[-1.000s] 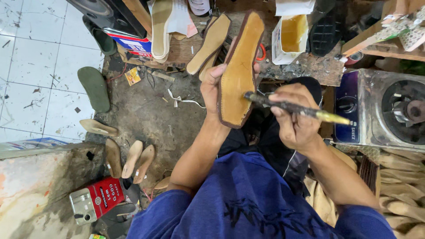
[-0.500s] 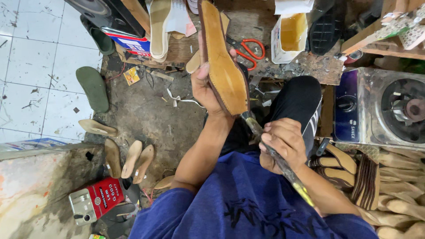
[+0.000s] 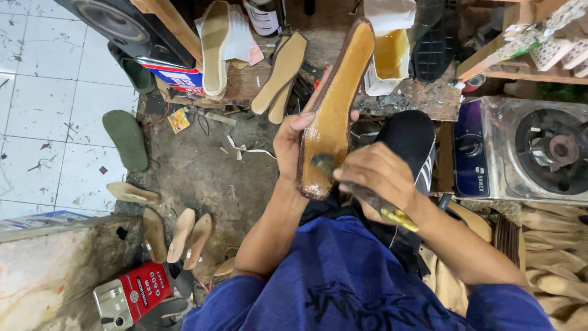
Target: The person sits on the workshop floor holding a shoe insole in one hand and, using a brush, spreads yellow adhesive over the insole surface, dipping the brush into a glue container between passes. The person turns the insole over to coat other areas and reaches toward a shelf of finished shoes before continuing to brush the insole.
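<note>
Left of the left hand point(image 3: 293, 142): white tiled floor point(image 3: 43, 116), giving way to a grimy bare patch point(image 3: 202, 171); one green sandal sole point(image 3: 125, 138) lying flat; several tan insoles point(image 3: 182, 235) loose below it; a red tin point(image 3: 141, 289) at the lower edge. Beyond the same hand, propped on a cluttered worktop point(image 3: 422, 98): pale insoles point(image 3: 214, 46), upright or leaning. Left hand: closed round the lower part of the long sole point(image 3: 335, 107), thumb on its near side, sole standing almost upright with the glossy yellow face turned to the camera. Half a second earlier this sole was turned more edge-on and the brush was drawn back toward the lap; now the face is presented and the brush head point(image 3: 323, 164) rests on its lower end, so a coat appears to be going on there. Right hand point(image 3: 378, 178): fist shut on the brush handle, yellow tip projecting behind the wrist. Beyond the right hand: open container of amber liquid point(image 3: 389, 55). Right of it: single-burner stove point(image 3: 527, 153); stacked tan soles point(image 3: 551, 263) below.
</note>
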